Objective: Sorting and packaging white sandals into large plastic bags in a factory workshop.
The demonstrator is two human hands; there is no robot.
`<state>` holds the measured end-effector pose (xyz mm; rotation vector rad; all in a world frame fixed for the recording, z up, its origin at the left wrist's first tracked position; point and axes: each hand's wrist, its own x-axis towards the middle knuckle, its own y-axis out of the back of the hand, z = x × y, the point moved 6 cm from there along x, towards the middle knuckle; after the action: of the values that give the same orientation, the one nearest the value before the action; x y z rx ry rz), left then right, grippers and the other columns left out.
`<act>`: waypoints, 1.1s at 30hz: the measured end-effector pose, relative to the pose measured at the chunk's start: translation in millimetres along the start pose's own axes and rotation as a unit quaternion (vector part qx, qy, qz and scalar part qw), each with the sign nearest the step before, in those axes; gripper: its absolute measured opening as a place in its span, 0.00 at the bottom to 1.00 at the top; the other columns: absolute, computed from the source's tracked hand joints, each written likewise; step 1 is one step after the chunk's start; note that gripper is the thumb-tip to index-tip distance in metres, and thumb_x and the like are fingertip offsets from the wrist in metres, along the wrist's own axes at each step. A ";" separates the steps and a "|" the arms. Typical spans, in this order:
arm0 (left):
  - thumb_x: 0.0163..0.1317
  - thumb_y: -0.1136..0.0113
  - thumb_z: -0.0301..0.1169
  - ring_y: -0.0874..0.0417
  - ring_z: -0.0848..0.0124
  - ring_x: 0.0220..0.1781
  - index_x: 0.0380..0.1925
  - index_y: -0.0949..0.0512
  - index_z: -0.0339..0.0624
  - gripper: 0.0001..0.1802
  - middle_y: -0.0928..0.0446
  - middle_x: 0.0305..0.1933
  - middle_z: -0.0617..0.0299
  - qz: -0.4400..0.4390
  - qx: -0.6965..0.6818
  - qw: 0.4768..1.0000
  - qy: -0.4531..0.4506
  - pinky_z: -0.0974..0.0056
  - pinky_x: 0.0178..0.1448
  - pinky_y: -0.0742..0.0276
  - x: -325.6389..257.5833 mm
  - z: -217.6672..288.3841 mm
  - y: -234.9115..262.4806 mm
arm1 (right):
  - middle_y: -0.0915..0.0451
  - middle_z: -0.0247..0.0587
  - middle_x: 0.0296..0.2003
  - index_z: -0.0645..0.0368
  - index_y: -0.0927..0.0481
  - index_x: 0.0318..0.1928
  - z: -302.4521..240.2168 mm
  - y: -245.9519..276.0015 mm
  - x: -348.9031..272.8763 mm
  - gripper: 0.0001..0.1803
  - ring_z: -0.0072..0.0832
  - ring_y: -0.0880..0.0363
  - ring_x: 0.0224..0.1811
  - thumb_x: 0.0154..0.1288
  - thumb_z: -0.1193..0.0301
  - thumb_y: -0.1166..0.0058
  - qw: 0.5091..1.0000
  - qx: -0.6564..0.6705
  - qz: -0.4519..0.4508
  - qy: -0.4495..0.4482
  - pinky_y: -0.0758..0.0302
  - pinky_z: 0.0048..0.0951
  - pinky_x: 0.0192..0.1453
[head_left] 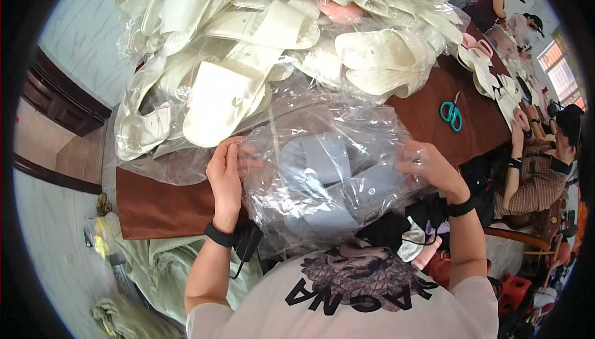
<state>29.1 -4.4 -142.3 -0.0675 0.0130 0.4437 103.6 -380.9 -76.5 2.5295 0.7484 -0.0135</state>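
Scissors right of slipper pile

A clear plastic bag is being held up just above the near edge of the brown surface, in front of the person's chest. It is crinkling and catching the light in bright streaks, so parts of it are reading white. Inside it a pair of pale grey slippers is lying, one partly over the other, their broad straps showing through the film; the lower slipper is sloping down toward the person. The left hand is pinching the bag's left edge near the top, and the right hand is gripping its right edge, keeping the film stretched between them.
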 end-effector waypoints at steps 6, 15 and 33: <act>0.77 0.58 0.31 0.14 0.68 0.32 0.51 0.25 0.34 0.14 0.18 0.38 0.56 -0.015 0.007 1.000 -0.021 0.69 0.36 0.19 -1.9 0.8 -2.1 | 0.24 0.27 0.25 0.62 0.22 0.45 57.2 7.7 -18.4 0.13 0.12 0.28 0.20 0.63 0.69 0.37 0.988 0.098 0.003 -0.118 0.36 0.17 0.20; 0.77 0.56 0.32 0.14 0.68 0.31 0.51 0.25 0.33 0.14 0.18 0.38 0.58 -0.021 0.003 1.000 0.000 0.69 0.35 0.19 -3.1 -1.9 -4.8 | 0.23 0.27 0.33 0.61 0.23 0.52 33.4 2.1 8.0 0.21 0.17 0.26 0.29 0.60 0.69 0.36 0.991 0.096 0.054 -0.082 0.31 0.21 0.25; 0.77 0.55 0.32 0.16 0.71 0.27 0.49 0.23 0.35 0.14 0.20 0.34 0.59 0.012 -0.005 1.000 0.018 0.70 0.29 0.21 -3.4 -6.1 3.2 | 0.18 0.33 0.46 0.65 0.23 0.56 2.1 21.7 28.7 0.24 0.17 0.25 0.47 0.61 0.69 0.34 0.995 0.090 -0.028 -0.042 0.28 0.24 0.54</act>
<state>24.7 -3.3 -148.5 -0.0851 0.0462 0.4663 139.3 -383.1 -72.5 2.6575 0.8170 -0.2139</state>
